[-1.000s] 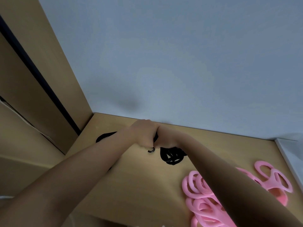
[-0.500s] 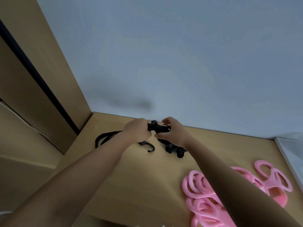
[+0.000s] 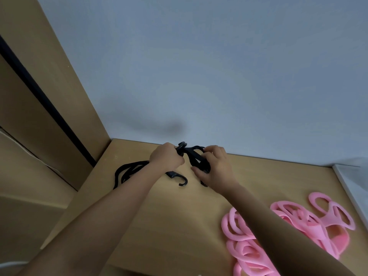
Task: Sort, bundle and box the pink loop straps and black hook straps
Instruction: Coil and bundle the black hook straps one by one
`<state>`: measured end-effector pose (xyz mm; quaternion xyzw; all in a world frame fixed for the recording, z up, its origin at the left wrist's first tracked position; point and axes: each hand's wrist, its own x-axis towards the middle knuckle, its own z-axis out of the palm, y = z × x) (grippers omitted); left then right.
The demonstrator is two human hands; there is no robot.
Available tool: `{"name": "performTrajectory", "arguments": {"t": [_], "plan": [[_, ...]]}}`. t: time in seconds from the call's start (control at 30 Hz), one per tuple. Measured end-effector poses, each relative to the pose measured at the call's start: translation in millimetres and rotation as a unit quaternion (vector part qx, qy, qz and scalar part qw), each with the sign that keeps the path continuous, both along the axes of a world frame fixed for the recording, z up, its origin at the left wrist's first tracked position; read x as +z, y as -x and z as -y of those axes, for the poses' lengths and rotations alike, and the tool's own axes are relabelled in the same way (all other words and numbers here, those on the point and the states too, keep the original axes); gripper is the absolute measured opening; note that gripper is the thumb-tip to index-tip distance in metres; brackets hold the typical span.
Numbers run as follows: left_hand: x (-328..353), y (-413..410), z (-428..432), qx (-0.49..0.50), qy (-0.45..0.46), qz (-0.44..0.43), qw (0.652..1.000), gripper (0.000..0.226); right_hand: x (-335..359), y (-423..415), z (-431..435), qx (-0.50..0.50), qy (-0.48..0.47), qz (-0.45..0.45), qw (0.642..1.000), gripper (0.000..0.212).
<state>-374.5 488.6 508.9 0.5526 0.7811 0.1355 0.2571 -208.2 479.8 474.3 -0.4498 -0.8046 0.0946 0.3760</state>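
Observation:
Near the table's far edge both hands hold a bundle of black hook straps (image 3: 196,157). My left hand (image 3: 166,159) grips the bundle's hooked end at the top. My right hand (image 3: 216,166) curls round the folded straps beside it. One metal hook (image 3: 180,179) dangles below my left hand. More black strap loops (image 3: 127,172) trail on the wood left of my left forearm. A heap of pink loop straps (image 3: 298,226) lies at the lower right, partly hidden by my right forearm.
The wooden table (image 3: 159,226) meets a pale grey wall (image 3: 199,76) at the back. A tall wooden panel (image 3: 49,86) with a black strip stands at the left. A white edge (image 3: 350,188) borders the table on the right.
Both hands have moved apart a little and risen toward the wall with the black bundle. The hook end now sticks up above my left hand.

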Motion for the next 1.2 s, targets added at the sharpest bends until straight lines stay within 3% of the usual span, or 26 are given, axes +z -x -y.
{"name": "performTrajectory", "arguments": {"t": [0.1,0.27,0.33,0.4,0.5,0.7,0.77,0.87,0.9,0.93,1.03,1.13,1.2], "plan": [[3.5,2.3,2.6,-0.011,-0.060,-0.061,0.996,0.018,8.3,-0.3,2.8,-0.038,0.134,-0.155,0.978,0.016],[4.5,3.6,5.9,-0.029,-0.093,-0.113,0.989,0.026,22.9,1.2,-2.0,-0.111,0.334,-0.324,0.878,0.022],[3.0,1.6,7.0,-0.039,-0.093,-0.114,0.988,0.021,23.9,3.3,-5.6,-0.132,0.400,-0.366,0.830,0.019],[1.9,0.3,7.4,-0.042,-0.093,-0.111,0.989,0.016,25.8,6.7,-5.4,-0.130,0.450,-0.364,0.805,0.020],[0.9,-0.7,7.5,-0.049,-0.098,-0.107,0.988,0.012,27.5,9.0,-4.0,-0.144,0.475,-0.342,0.798,0.031],[1.0,-2.3,7.0,-0.052,-0.099,-0.099,0.989,0.011,27.8,7.0,-6.3,-0.024,0.551,-0.393,0.736,0.005],[-0.2,-0.6,6.2,-0.028,-0.091,-0.065,0.993,0.016,27.4,7.0,-9.5,-0.008,0.544,-0.458,0.703,0.011],[1.1,-0.1,1.4,0.036,-0.068,0.028,0.997,0.021,34.9,10.3,-10.6,0.049,0.505,-0.592,0.626,0.023],[1.8,0.4,-0.9,0.050,-0.058,0.049,0.996,0.021,38.0,11.9,-9.6,0.065,0.493,-0.609,0.618,0.025],[2.7,1.7,-3.1,0.060,-0.047,0.058,0.995,0.021,40.3,13.7,-7.8,0.079,0.483,-0.602,0.631,0.025],[2.3,10.7,-6.4,0.070,-0.026,0.030,0.997,0.018,42.0,17.3,1.6,0.107,0.462,-0.504,0.722,0.022],[-1.9,16.5,-5.0,0.046,-0.019,-0.045,0.998,0.016,43.5,19.0,13.5,0.128,0.453,-0.448,0.760,0.016],[-4.0,10.9,-4.1,0.002,-0.013,-0.113,0.994,0.009,55.1,21.6,22.3,0.132,0.437,-0.373,0.808,0.016]]}}
